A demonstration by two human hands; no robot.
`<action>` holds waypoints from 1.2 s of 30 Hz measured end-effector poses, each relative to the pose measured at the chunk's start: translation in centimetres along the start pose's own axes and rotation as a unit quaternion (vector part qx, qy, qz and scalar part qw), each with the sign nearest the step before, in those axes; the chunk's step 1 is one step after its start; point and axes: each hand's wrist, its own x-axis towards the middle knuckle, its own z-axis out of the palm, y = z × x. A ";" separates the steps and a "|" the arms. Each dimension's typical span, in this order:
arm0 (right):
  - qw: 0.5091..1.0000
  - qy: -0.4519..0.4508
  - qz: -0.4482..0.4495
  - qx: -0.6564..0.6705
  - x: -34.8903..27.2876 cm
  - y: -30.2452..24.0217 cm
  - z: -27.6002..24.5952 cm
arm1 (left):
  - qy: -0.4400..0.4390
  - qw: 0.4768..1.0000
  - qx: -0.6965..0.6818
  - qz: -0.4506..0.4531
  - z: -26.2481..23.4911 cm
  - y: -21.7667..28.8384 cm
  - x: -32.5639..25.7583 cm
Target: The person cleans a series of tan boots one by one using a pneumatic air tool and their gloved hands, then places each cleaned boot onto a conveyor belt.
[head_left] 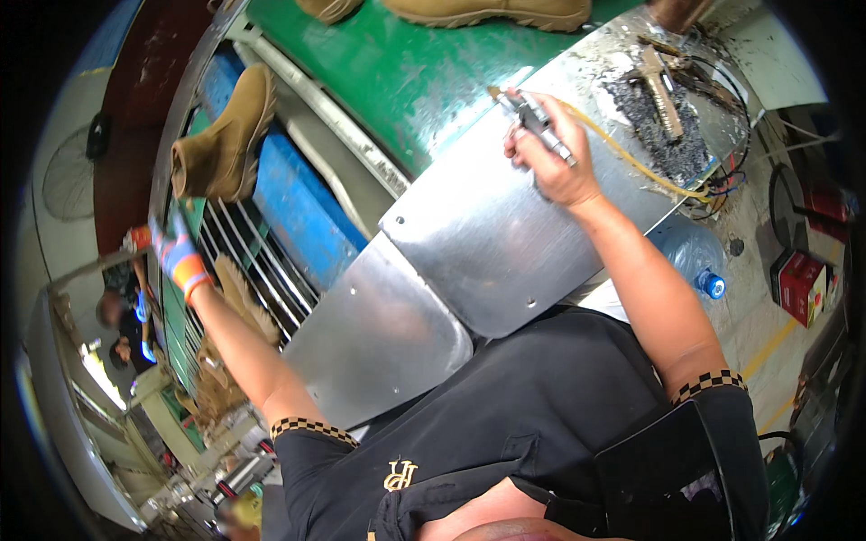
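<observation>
My right hand point(561, 158) is bare and closed around a slim silver hand tool point(544, 131) with a brass-coloured tip. The tool is above a metal plate, its tip toward the green belt point(433, 99); its exact kind I cannot make out. A yellow hose point(622, 153) runs beside that hand. Stretched out to the far left is my left hand point(178, 252), in a grey-purple glove with an orange cuff. Its fingers are extended, slightly blurred, just below a tan boot point(225, 135). I see nothing held in them.
More tan boots point(492, 11) lie on the belt at the top. A metal rack point(257, 252) and a blue panel point(302, 216) are left of the metal plates point(505, 234). Dark residue and a brush point(663, 95) are at right, near a water bottle point(695, 257). People point(126, 325) stand far left.
</observation>
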 end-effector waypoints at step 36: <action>0.999 0.034 0.014 0.020 0.0 -0.8 0.5 | -0.080 0.981 0.080 -0.155 -15.7 -4.2 -39.3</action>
